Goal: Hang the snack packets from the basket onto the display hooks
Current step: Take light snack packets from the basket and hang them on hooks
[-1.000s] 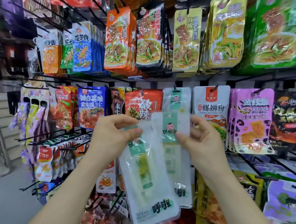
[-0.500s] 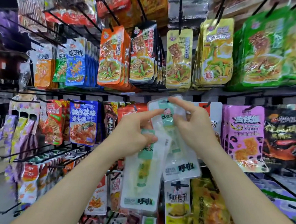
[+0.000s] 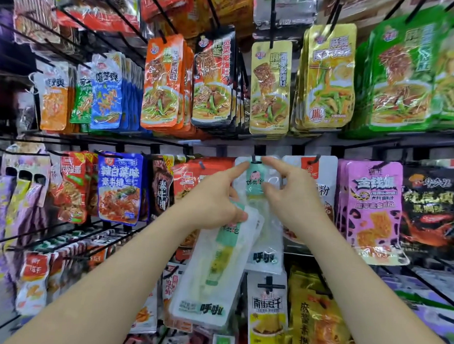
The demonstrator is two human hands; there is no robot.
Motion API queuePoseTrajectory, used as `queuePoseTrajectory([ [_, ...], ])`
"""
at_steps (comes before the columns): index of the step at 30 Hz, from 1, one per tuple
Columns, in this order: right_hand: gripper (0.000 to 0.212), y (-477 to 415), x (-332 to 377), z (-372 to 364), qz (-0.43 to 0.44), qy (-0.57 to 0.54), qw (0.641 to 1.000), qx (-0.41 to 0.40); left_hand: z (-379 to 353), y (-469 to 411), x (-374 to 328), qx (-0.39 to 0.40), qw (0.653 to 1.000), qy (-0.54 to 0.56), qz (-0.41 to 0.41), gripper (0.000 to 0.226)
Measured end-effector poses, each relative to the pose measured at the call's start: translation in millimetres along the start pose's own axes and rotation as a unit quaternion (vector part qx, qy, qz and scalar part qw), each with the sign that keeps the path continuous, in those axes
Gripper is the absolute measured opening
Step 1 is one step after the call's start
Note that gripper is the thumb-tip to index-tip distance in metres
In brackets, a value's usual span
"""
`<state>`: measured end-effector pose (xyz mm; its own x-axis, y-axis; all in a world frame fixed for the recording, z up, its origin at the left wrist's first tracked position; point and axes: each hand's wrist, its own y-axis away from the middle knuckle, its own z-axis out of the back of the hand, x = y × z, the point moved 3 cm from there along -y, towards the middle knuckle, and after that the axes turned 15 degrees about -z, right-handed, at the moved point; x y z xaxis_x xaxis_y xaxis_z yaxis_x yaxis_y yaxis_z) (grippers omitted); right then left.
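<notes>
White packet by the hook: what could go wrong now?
1. The white packet has its top just at the hook. If the hole misses, it could slip from the right hand and fall.
2. The left hand grips a second packet by its top only while one finger helps, so that one may drop.

Both arms (image 3: 135, 262) reach forward and up; left grip (image 3: 211, 200) and right grip (image 3: 290, 199) curl close together, forefingers (image 3: 236, 172) stretched inward.
</notes>
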<state>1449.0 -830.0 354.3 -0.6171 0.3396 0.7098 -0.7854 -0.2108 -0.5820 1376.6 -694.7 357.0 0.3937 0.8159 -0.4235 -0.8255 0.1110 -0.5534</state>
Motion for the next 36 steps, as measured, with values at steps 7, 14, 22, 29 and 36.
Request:
queuePoseTrajectory([
  [7, 0.057, -7, -4, -3, 0.009, 0.231, 0.973, -0.008, -12, -19, -2, 0.044, 0.999, -0.016, 0.021, 0.096],
  [14, 0.032, -1, -1, 4, -0.060, 0.015, 0.995, 0.074, -17, -24, 0, 0.034, 0.998, 0.013, 0.042, 0.092],
  [22, 0.037, -3, -13, -17, -0.163, -0.080, 0.957, 0.227, -24, 9, 18, 0.042, 0.994, 0.049, 0.085, 0.068],
  [29, 0.047, -4, -21, -22, -0.050, 0.092, 0.986, 0.130, -44, 12, 21, 0.084, 0.990, 0.042, 0.106, 0.080],
  [36, 0.048, -1, -30, -23, -0.058, 0.086, 0.985, 0.141, -51, 13, 18, 0.083, 0.991, 0.029, 0.098, 0.079],
])
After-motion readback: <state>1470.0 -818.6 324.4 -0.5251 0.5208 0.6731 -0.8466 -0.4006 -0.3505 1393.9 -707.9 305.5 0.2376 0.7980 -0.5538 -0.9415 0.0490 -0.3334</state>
